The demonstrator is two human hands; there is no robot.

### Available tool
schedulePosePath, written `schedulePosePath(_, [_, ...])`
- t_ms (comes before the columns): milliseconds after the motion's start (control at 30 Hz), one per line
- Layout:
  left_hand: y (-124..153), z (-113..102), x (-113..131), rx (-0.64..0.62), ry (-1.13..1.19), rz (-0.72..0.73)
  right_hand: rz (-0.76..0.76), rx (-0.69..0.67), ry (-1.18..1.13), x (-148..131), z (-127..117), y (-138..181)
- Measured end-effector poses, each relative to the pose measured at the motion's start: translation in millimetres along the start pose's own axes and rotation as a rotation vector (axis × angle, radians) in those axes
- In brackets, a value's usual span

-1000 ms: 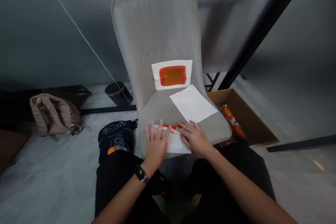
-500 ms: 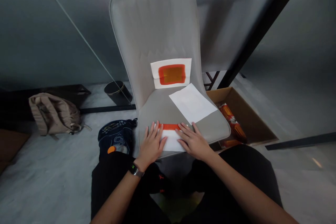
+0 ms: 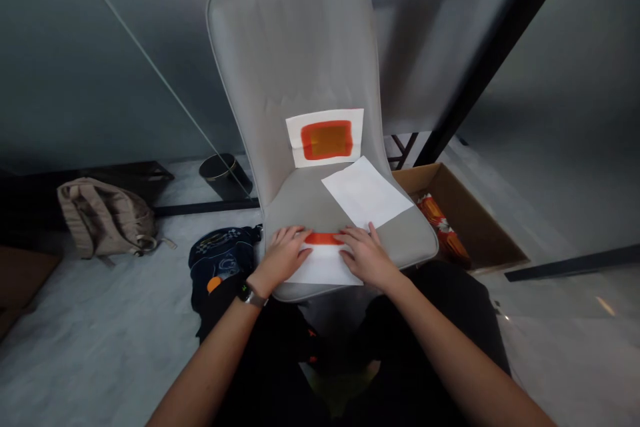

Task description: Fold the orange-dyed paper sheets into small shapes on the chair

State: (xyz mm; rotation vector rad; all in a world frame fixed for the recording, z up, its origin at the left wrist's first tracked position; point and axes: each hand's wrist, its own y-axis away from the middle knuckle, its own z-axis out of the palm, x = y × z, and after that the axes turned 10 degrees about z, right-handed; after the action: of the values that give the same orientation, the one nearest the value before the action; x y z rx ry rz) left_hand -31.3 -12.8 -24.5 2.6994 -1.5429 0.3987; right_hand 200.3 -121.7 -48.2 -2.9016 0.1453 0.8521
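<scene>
Head view: left hand (image 3: 283,257) and right hand (image 3: 367,257) pressed flat on white paper with orange band (image 3: 325,265); fingers slightly apart, not clamped, fingertips at band. Paper lies at 6 o'clock on grey chair seat (image 3: 305,197), overhanging front edge. Loose white sheet (image 3: 365,192) on seat, 1 o'clock from paper. Card with orange rectangle (image 3: 325,138) against backrest, 12 o'clock. Cardboard box (image 3: 480,227) beyond seat, 2 o'clock. Beige backpack (image 3: 105,220) on floor, 9 o'clock.
</scene>
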Motion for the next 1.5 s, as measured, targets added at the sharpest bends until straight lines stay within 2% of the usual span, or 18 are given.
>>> schedulePosePath(167, [-28.0,-15.8,-15.3,-0.088,0.162,0.065,-0.002,-0.019,-0.036,2.3,-3.2,-9.9])
schedulePosePath(333, [-44.5,-29.1,-16.7,-0.184,0.320,0.041,0.012,0.066,-0.164,11.3,-6.8,-13.9])
schedulePosePath(433, [-40.9,-43.9,-16.6,-0.249,0.464,-0.064,0.167,0.052,-0.408,20.4,-13.0,-19.3])
schedulePosePath(500, [-36.0,-52.3,-17.4,-0.289,0.564,-0.110,0.278,-0.034,-0.606,25.1,-16.0,-24.4])
schedulePosePath(567, [-31.4,-54.2,-15.2,-0.276,0.555,-0.105,0.345,-0.107,-0.723,27.4,-16.1,-30.1])
schedulePosePath(633, [-27.0,-46.8,-6.1,-0.153,0.383,-0.098,0.378,-0.112,-0.721,27.6,-13.1,-35.6])
schedulePosePath(700, [-22.0,-30.6,10.6,0.018,0.132,-0.057,0.385,-0.067,-0.664,26.8,-8.9,-39.6])
schedulePosePath(733, [-19.0,-20.3,20.5,0.056,0.047,-0.004,0.376,-0.043,-0.641,26.5,-7.0,-40.8])
schedulePosePath(833, [-8.4,10.8,46.2,0.039,-0.014,0.131,0.345,-0.019,-0.633,27.2,-4.1,-41.3])
schedulePosePath(967, [2.2,35.0,54.7,-0.010,-0.003,0.120,0.436,-0.068,-0.696,30.0,-7.4,-39.7])
schedulePosePath(1100, [4.4,39.6,51.9,0.003,0.006,0.102,0.592,-0.100,-0.666,28.0,-15.9,-41.9])
schedulePosePath(1200, [3.6,39.8,55.6,0.014,0.004,0.092,0.652,-0.151,-0.637,23.8,-22.3,-43.3])
schedulePosePath(1267, [2.9,40.3,59.8,0.017,-0.003,0.078,0.654,-0.145,-0.582,21.2,-24.2,-42.1])
schedulePosePath(1400, [1.2,42.1,67.4,0.009,-0.031,0.050,0.548,-0.017,-0.420,18.5,-21.0,-35.3])
schedulePosePath(1500, [0.3,43.3,70.6,-0.002,-0.064,0.027,0.524,0.016,-0.409,18.4,-16.6,-31.3])
